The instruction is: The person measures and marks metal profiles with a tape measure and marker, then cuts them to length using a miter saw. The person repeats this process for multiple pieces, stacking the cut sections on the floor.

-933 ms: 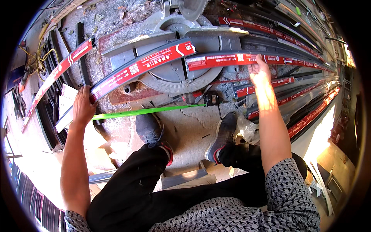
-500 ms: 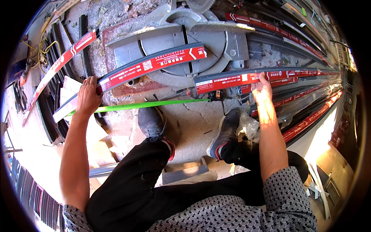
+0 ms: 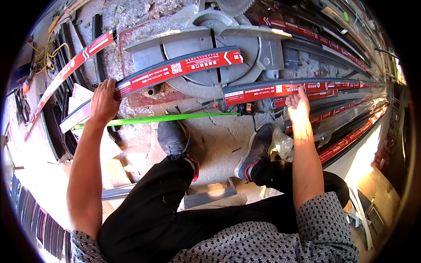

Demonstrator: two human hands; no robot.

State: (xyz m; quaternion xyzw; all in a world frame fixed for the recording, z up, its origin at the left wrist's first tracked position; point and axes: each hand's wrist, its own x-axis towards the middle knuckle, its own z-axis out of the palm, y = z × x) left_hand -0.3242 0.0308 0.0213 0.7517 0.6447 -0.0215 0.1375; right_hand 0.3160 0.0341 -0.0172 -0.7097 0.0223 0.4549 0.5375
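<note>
My left hand (image 3: pixel 105 101) is closed over the near left part of a grey profile strip with red film (image 3: pixel 186 68), which lies aslant across the grey saw base (image 3: pixel 215 81). My right hand (image 3: pixel 298 105) is palm up at the lower edge of a second grey and red profile (image 3: pixel 263 91) on the right. Its fingers are loosely apart, and one digit's tip overlaps the red film. Below the strips stretches a bright green tape measure blade (image 3: pixel 175 117), running behind my left forearm. Its dark and orange case (image 3: pixel 247 108) sits under the right profile's end.
A toothed saw blade (image 3: pixel 234 5) shows at the top edge. Another red-filmed strip (image 3: pixel 70 68) stands at the left by dark profiles and a yellow cord (image 3: pixel 55 52). More red-wrapped profiles (image 3: pixel 337 44) are stacked right. Clear plastic wrap (image 3: pixel 283 142) lies by my right shoe (image 3: pixel 258 147).
My right hand has slipped slightly down the right profile, its fingers looser than before. My left hand keeps its hold, and the view has shifted a little.
</note>
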